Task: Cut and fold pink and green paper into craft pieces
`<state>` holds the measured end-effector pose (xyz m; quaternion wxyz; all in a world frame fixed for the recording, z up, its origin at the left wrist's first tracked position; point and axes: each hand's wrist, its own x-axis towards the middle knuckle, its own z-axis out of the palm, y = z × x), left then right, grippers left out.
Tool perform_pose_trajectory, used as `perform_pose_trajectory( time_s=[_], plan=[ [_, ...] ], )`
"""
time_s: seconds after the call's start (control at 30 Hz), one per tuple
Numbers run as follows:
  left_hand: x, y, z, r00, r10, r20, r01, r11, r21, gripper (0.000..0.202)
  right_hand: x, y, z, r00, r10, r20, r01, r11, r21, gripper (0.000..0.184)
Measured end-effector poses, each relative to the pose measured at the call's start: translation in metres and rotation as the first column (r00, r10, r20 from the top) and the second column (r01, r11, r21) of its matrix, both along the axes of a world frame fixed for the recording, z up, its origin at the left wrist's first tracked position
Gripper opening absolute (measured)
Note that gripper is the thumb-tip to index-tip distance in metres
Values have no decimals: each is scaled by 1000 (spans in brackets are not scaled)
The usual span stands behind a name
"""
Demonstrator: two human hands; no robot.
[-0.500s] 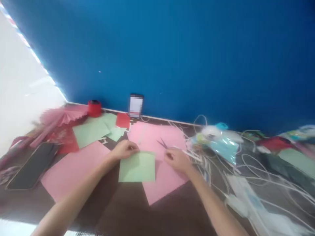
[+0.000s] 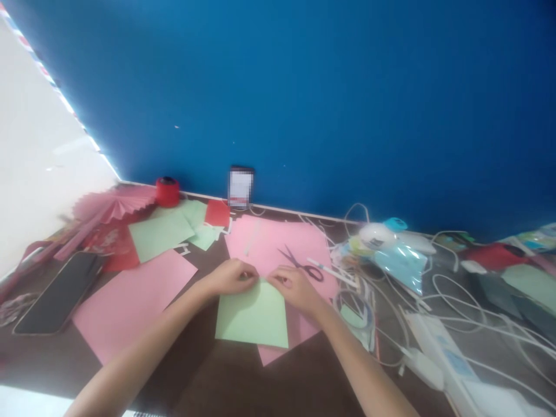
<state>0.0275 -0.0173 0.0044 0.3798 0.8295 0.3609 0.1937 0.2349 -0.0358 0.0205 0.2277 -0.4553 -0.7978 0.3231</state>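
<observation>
Two hands are being held close together at the far edge of a green sheet, which is lying flat on the brown table straight in front of the person. That far edge is being pinched by the left hand at its left corner and by the right hand a little further along, with the fingers of both curled in on the paper. Whether the edge is being lifted off the table cannot be told. The grip is being kept to the edge alone, it seems, so that the rest of the green sheet is being left flat and steady.

A pink sheet is being partly covered by the green sheet's right side and is showing again beyond its far edge. On that part, just past the right hand, scissors are lying open, probably being kept within easy reach. A white pen is lying beyond the green sheet's far right corner.

Left of the green sheet a second pink sheet is being left spread out. Further left a dark phone is lying face up, well apart from the paper being handled. Far beyond the green sheet, against the blue wall, a red tape roll is standing, seemingly set out of the way. Right of the green sheet, white cables are lying in a loose tangle around a plastic bag.
</observation>
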Motion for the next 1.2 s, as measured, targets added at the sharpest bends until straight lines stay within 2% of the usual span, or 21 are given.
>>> perform_pose_trajectory(
  time_s=[0.1,0.23,0.5,0.7,0.77,0.87,0.93,1.03,1.1,1.2],
  plan=[
    [-2,0,-3,997,-21,74,25,998,-49,21,6,0,-1,1000,16,-12,-16,1000,22,22],
    [-11,1,-6,992,25,125,-18,998,-55,20,15,3,3,999,-10,-41,13,998,67,19],
    [-32,-1,-10,989,81,123,-66,990,-122,21,31,5,14,997,-75,-7,75,995,60,18],
    [-43,-3,-13,990,100,96,-79,976,-202,20,35,1,15,998,-62,10,61,998,33,18],
    [-50,-2,-15,985,150,89,-126,963,-237,18,39,0,13,993,-117,-13,117,992,35,17],
    [-59,-1,-15,949,295,110,-246,914,-322,17,46,-1,5,951,-302,-69,306,949,70,17],
    [-59,-2,-13,911,365,193,-254,865,-433,25,46,-1,-2,926,-366,-94,373,925,74,19],
    [-45,-5,-9,832,441,336,-191,796,-574,42,37,-1,-12,910,-388,-145,395,918,21,20],
    [-34,-5,-9,802,471,366,-209,796,-568,46,29,-1,-17,910,-372,-182,371,928,-44,21],
    [-23,0,-17,811,493,313,-296,809,-508,40,22,-4,-20,925,-327,-194,306,943,-133,23]
  ],
)
